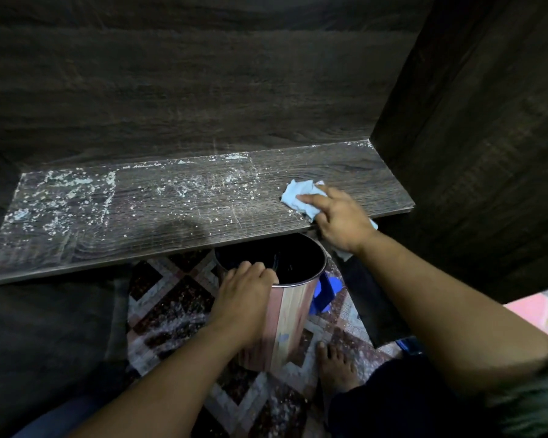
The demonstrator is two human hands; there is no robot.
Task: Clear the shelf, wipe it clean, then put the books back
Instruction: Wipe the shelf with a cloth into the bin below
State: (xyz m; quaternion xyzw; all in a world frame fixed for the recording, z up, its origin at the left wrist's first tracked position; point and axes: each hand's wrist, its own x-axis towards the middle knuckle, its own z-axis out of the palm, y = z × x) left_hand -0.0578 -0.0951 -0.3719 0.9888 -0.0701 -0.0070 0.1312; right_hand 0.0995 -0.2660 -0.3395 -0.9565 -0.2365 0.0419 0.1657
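Observation:
A dark wood-grain shelf (159,222) runs across the view, bare of books and speckled with white dust and crumbs, thickest at its left end. My right hand (339,219) presses a light blue cloth (298,196) flat on the shelf's right end, near the front edge; part of the cloth hangs below the edge. My left hand (246,295) grips the rim of a pink wood-patterned bin (285,324) with a dark inside, held just under the shelf's front edge. No books are in view.
A dark side panel (475,147) closes the shelf on the right, a dark back wall (203,83) stands behind. Below lies a patterned tiled floor (171,314) scattered with white crumbs, a blue object (325,294) beside the bin, and my bare foot (336,365).

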